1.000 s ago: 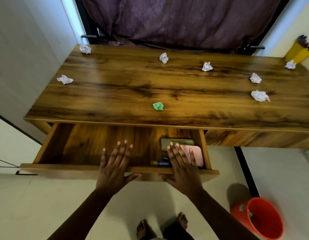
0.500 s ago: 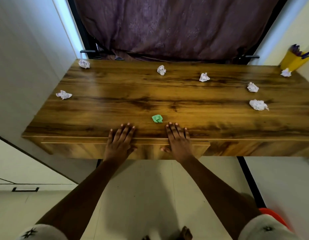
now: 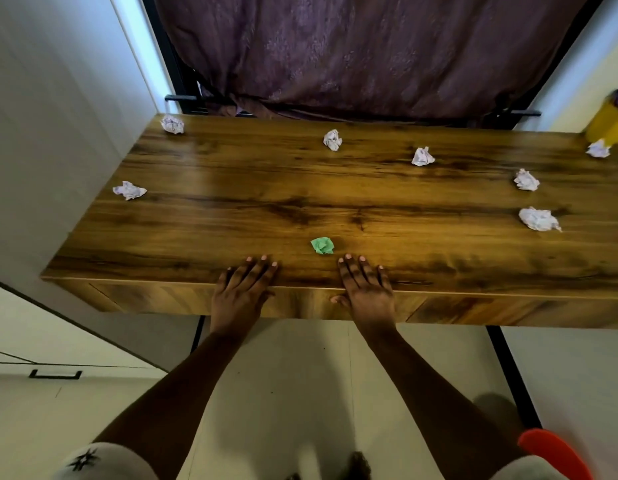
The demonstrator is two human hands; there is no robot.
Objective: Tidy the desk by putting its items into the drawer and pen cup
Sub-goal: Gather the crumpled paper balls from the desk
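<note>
The drawer (image 3: 300,303) sits shut under the front edge of the wooden desk (image 3: 335,209). My left hand (image 3: 241,289) and my right hand (image 3: 366,289) lie flat side by side over that edge, fingers straight on the desktop, palms against the drawer front. A green crumpled paper (image 3: 322,245) lies just beyond my fingertips, between the two hands. The yellow pen cup (image 3: 608,124) stands at the far right corner, with dark pens in it.
Several white crumpled paper balls are scattered over the desk, such as one at the far left (image 3: 172,124), one at the left edge (image 3: 129,190) and one at the right (image 3: 539,220). A purple curtain (image 3: 369,53) hangs behind. An orange bucket (image 3: 553,452) stands on the floor at the lower right.
The drawer was open a second ago with items inside; both hands pushed it in and it is now shut. My hands have barely moved since half a second ago.
</note>
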